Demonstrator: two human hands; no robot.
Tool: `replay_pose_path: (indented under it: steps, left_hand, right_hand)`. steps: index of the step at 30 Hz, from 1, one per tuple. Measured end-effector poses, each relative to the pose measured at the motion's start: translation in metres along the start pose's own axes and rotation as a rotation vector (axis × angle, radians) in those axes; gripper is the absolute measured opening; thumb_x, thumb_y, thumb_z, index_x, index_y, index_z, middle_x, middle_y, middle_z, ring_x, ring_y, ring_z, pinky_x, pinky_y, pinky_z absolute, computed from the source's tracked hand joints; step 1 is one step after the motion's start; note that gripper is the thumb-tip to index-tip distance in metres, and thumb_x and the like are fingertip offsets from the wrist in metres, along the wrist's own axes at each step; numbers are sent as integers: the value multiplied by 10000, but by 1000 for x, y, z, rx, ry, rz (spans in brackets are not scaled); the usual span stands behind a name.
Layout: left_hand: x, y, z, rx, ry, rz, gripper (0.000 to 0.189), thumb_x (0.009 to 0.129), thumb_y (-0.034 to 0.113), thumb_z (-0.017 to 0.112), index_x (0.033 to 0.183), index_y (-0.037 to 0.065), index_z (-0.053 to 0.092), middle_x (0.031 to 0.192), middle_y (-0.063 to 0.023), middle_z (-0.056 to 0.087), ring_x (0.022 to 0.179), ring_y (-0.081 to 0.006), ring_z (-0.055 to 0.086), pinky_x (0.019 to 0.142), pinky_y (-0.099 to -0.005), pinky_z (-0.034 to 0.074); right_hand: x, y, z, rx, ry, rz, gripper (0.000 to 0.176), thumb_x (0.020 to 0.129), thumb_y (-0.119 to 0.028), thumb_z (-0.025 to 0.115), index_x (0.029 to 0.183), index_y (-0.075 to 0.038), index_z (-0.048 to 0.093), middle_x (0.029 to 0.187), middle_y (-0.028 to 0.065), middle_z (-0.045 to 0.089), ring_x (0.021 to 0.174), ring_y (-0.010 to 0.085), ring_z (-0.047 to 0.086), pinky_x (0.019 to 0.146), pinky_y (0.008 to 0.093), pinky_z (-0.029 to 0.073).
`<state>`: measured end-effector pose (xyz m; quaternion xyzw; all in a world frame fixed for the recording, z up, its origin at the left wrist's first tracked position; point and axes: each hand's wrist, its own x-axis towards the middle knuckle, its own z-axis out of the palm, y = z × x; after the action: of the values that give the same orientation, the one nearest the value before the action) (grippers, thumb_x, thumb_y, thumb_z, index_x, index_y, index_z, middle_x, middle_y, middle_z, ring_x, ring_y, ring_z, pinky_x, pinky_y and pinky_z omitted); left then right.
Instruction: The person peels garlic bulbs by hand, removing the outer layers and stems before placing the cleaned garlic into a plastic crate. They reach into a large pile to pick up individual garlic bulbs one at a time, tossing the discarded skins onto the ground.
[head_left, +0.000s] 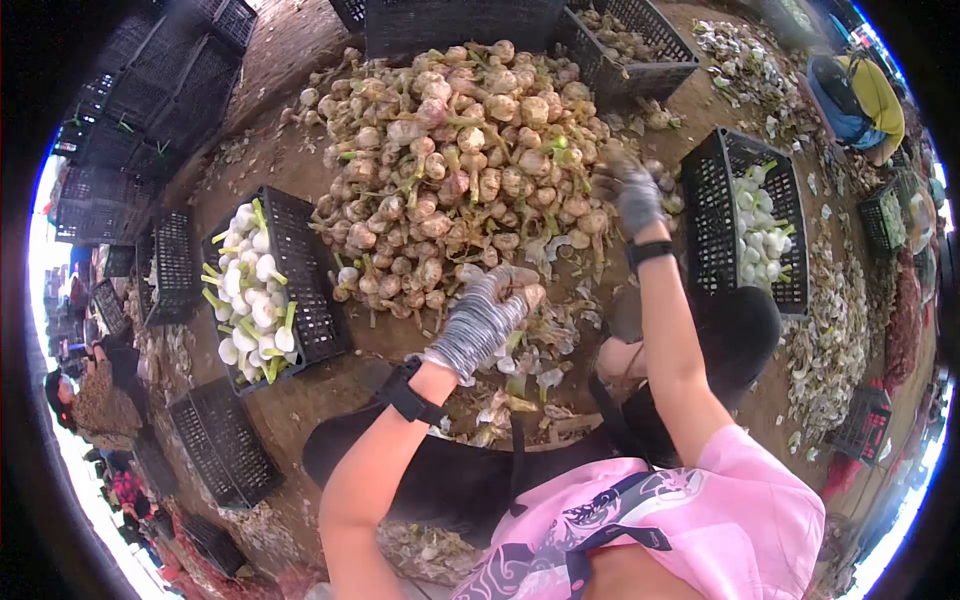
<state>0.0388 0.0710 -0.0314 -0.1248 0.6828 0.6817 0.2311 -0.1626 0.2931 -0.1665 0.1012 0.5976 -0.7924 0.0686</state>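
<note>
My left hand (pixel 485 320), in a grey striped glove, is curled around a tan garlic bulb (pixel 534 296), mostly hidden by the fingers. It sits at the near edge of a large heap of unpeeled garlic (pixel 470 150) with stems and dirty skins. My right hand (pixel 632 192), also gloved, is over the heap's right edge, beside some loose bulbs. Motion smears its fingers, so what they hold, if anything, does not show. Peeled skins and stem scraps (pixel 540 345) lie on the ground just below my left hand.
To the left stands a black crate of cleaned white garlic (pixel 255 290); another crate (pixel 715 215) with white bulbs is at right. An upturned-looking black crate (pixel 225 445) lies lower left. Behind the heap is a crate of garlic (pixel 640 55). Other people (pixel 865 105) sit nearby.
</note>
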Motion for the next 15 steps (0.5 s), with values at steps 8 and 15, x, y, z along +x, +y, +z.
replay_pose_path:
  steps: [8, 15]
  left_hand:
    - [4, -8, -21, 139, 221, 21, 379, 780, 213, 638, 1074, 4, 520, 951, -101, 582, 840, -153, 532, 768, -274, 429]
    - [8, 12, -33, 38, 418, 160, 636, 727, 11, 648, 1272, 7, 320, 1202, -133, 448, 1073, -238, 471, 861, -305, 444]
  right_hand:
    - [106, 80, 61, -1063, 90, 111, 328, 753, -275, 608, 892, 22, 597, 815, 164, 627, 738, 286, 593, 666, 365, 463]
    - [-8, -7, 82, -183, -347, 68, 240, 790, -124, 599, 984, 13, 559, 800, 62, 605, 665, 158, 577, 570, 258, 465]
